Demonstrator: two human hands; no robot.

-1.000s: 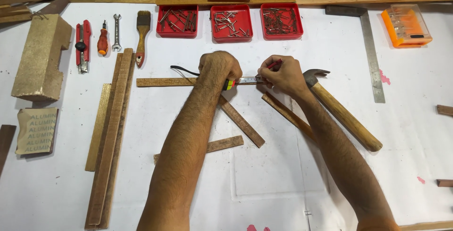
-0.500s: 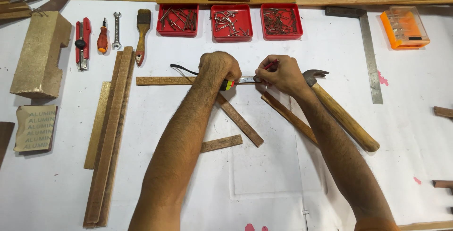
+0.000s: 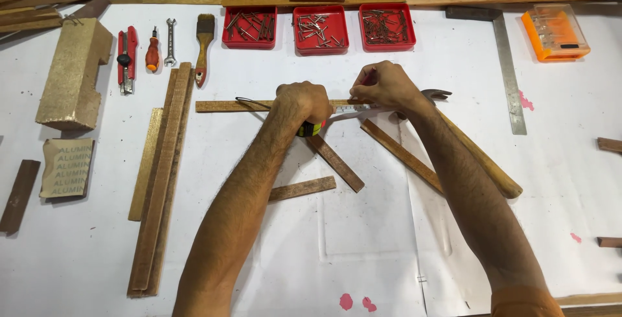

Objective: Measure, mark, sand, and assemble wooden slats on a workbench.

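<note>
- Left hand (image 3: 303, 103) clenched on a tape measure (image 3: 311, 128), its blade over the wood strip (image 3: 227, 105).
- Right hand (image 3: 382, 85) pinches the blade end.
- Three red trays (image 3: 321, 30) at the worktop's far edge, orange case (image 3: 555, 32) to the right.

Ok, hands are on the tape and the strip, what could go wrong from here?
1. The left hand grips the tape measure while the right hand pinches its blade on the wooden strip; a slip could snap the blade back onto fingers.
2. The strip looks unclamped and may shift.
3. The hammer lies under the right forearm and could get knocked.
</note>
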